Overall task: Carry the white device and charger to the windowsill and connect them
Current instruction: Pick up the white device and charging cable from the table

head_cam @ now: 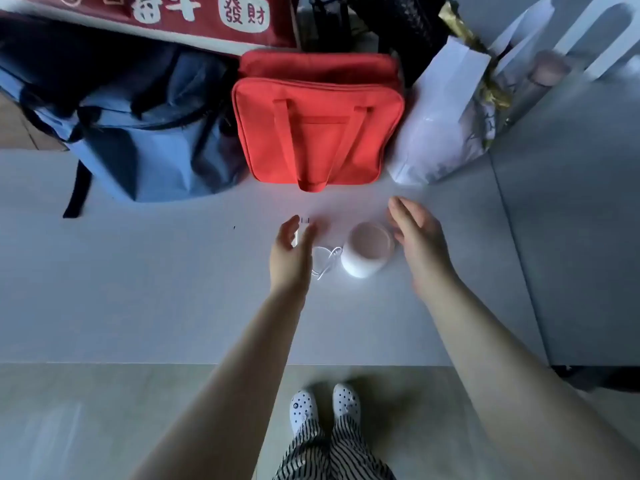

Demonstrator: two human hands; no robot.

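Observation:
A small round white device (367, 251) with a pinkish top stands on the white table (138, 289). Left of it lies the white charger (300, 227), its plug prongs pointing away from me and its thin cable (325, 263) coiled beside the device. My left hand (291, 251) hovers over the charger body with fingers apart, partly hiding it. My right hand (415, 237) is open just right of the device, palm toward it, not clearly touching it.
A blue backpack (138, 133), a red bag (318, 126) and a white paper bag (446, 119) stand along the far side of the table. A grey surface (571, 220) adjoins on the right. My feet in spotted shoes (325, 407) are below the near edge.

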